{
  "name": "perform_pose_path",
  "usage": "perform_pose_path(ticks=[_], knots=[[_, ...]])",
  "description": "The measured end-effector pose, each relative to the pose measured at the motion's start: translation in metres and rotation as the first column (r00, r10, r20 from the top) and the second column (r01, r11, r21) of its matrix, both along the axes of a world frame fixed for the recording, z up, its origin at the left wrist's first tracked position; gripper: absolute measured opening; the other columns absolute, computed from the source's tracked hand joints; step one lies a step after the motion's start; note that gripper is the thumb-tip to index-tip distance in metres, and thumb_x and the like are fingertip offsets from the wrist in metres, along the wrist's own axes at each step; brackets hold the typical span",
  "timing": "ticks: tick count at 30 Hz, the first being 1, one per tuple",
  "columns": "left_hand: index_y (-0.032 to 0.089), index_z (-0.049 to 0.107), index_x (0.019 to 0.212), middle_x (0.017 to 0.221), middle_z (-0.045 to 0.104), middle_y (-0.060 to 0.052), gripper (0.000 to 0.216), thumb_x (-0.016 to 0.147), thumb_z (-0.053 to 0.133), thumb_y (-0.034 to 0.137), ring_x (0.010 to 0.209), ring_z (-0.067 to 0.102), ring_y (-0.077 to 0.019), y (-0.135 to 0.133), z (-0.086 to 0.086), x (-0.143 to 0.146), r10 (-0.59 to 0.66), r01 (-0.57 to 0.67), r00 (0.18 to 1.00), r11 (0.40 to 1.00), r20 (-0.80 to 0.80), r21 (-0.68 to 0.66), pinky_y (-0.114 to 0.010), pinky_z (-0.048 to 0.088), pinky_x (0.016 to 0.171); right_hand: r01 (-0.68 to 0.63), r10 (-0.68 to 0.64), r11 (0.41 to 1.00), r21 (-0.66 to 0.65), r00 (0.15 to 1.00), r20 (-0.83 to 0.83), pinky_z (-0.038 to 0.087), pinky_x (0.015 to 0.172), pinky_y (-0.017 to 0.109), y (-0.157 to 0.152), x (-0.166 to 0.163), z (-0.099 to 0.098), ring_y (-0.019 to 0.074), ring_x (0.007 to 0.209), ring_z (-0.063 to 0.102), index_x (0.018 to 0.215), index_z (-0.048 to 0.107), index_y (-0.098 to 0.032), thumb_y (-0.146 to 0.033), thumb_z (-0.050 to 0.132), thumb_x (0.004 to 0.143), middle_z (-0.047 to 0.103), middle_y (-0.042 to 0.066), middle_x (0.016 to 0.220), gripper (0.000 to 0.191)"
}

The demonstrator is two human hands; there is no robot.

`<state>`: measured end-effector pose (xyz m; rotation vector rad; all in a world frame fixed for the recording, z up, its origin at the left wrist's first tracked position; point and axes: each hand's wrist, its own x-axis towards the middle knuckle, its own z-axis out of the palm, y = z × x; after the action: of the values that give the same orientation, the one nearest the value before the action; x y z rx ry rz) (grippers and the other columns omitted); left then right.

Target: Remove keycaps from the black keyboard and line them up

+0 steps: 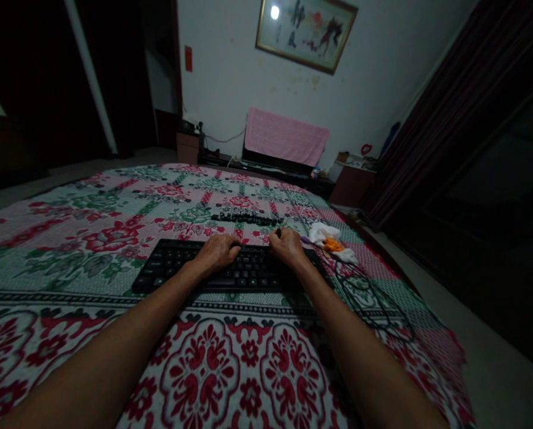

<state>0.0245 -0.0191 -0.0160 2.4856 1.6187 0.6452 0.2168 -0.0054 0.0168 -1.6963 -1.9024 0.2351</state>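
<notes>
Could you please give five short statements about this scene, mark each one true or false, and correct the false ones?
1. The keyboard lies on a patterned bedspread. True.
2. The left hand is far from the keyboard. False: the left hand is over it.
3. The right hand holds a small dark thing. True, though what it is cannot be told.
4. The cable lies to the left of the keyboard. False: the cable lies to its right.
5. A pink towel hangs lower than the framed picture. True.

Home bedroom, flowered bedspread (pixel 114 237), framed picture (pixel 308 33), dark curtain (pixel 449 101)
</notes>
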Motion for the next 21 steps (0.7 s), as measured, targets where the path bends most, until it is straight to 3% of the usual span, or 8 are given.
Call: perform_pose_path(ticks=[4, 11, 18, 21], knots=[[0.02, 0.067, 0.096, 0.096, 0.068, -0.006, 0.033, 0.08, 0.039, 0.028, 0.092, 0.061, -0.0215, 0.0, 0.0, 0.0, 0.001, -0.001, 1.0, 1.0, -0.004, -0.019, -0.03, 0.044, 0.081, -0.038, 0.019, 0.984, -0.172, 0.994, -0.11, 0.04, 0.053, 0.022, 0.009, 0.005, 0.003, 0.0139, 0.05, 0.057, 0.067, 0.059, -0.016, -0.025, 0.043, 0.077, 0.06, 0.004, 0.052, 0.021], [0.02, 0.067, 0.095, 0.095, 0.068, -0.007, 0.033, 0.08, 0.039, 0.03, 0.092, 0.06, -0.0218, 0.001, -0.001, 0.0, 0.01, -0.011, 1.0, 1.0, -0.001, -0.015, -0.031, 0.044, 0.081, -0.282, 0.267, 0.958, -0.06, 0.946, -0.184, 0.038, 0.053, 0.02, 0.0, 0.025, 0.001, 0.0115, 0.057, 0.055, 0.075, 0.063, -0.016, -0.032, 0.051, 0.073, 0.062, 0.0, 0.063, 0.021], [0.02, 0.066, 0.097, 0.097, 0.068, -0.007, 0.034, 0.08, 0.039, 0.029, 0.093, 0.06, -0.0222, 0.001, -0.001, 0.0, 0.012, -0.012, 1.0, 1.0, -0.016, -0.007, -0.031, 0.044, 0.082, -0.448, 0.376, 0.886, -0.119, 0.846, -0.378, 0.039, 0.053, 0.019, -0.012, 0.034, 0.009, 0.0098, 0.057, 0.052, 0.082, 0.065, -0.013, -0.032, 0.055, 0.069, 0.061, -0.001, 0.066, 0.024], [0.02, 0.066, 0.097, 0.098, 0.068, -0.007, 0.034, 0.08, 0.038, 0.029, 0.093, 0.06, -0.0214, 0.001, -0.001, 0.0, 0.001, -0.001, 1.0, 1.0, -0.009, -0.009, -0.03, 0.044, 0.083, -0.427, 0.321, 0.89, -0.161, 0.836, -0.445, 0.037, 0.049, 0.018, -0.011, 0.033, 0.008, 0.0081, 0.05, 0.049, 0.082, 0.063, -0.013, -0.031, 0.057, 0.069, 0.057, -0.003, 0.057, 0.023]])
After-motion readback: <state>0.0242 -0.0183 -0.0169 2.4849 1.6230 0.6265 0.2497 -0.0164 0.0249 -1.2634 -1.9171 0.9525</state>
